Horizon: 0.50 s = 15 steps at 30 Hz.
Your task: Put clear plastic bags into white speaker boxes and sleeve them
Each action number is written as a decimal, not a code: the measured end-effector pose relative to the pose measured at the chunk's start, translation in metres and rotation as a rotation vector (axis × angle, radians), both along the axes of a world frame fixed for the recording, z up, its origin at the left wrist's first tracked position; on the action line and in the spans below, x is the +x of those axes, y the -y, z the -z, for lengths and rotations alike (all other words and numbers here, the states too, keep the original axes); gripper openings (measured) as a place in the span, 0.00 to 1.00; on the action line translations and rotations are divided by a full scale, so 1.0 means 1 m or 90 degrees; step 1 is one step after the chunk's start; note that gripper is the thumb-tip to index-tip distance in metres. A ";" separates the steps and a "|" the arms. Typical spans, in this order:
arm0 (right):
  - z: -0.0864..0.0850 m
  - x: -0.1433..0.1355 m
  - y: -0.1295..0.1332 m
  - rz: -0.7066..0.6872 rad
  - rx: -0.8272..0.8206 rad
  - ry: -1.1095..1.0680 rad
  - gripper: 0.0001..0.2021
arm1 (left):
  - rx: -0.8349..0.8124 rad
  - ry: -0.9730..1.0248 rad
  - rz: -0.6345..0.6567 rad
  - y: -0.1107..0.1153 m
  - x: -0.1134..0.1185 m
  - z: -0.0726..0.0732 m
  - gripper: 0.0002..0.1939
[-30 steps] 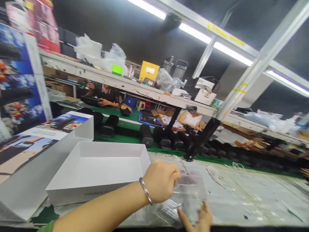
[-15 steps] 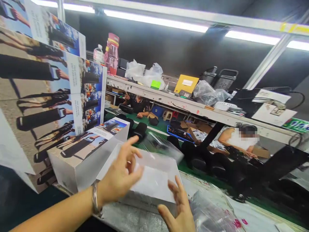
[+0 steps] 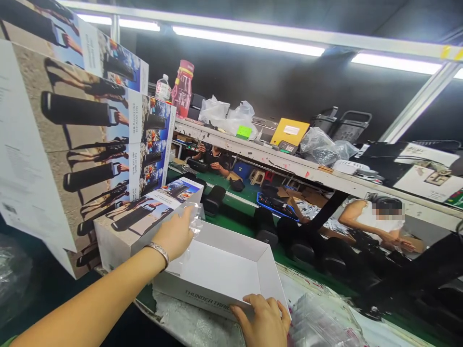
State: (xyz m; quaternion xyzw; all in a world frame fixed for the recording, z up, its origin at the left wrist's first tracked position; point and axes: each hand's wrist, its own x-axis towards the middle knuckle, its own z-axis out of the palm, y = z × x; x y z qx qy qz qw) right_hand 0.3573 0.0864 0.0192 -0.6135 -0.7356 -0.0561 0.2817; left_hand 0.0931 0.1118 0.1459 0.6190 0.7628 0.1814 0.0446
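the fingers (image 3: 183, 222) of the left hand (image 3: 172, 237) are curled closed on a piece of clear plastic (image 3: 196, 219) above the left end of an open white box (image 3: 227, 258); how firmly they pinch it cannot be told. the right hand (image 3: 264, 320) is partly bent over the near right rim of that box, its thumb against the outer near wall and its other fingers over the edge. the box lies open side up in the near middle, dark lettering on its near wall. just to its left is a printed box (image 3: 155, 207), and farther left rises a stack of printed boxes (image 3: 108, 115). near the right hand, on its right, lie clear plastic bags (image 3: 321, 323). beyond, dark cylinders (image 3: 266, 231) line a green surface (image 3: 235, 217). on the far shelf (image 3: 235, 142) stand a pink bottle (image 3: 183, 91) and a yellow folder (image 3: 289, 131); below it, on the far right, a person (image 3: 371, 217) in white bends over, hands together.
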 end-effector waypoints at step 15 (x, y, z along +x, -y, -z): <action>0.011 0.005 -0.006 -0.054 0.073 -0.009 0.12 | -0.064 -0.045 -0.027 -0.022 0.000 0.025 0.28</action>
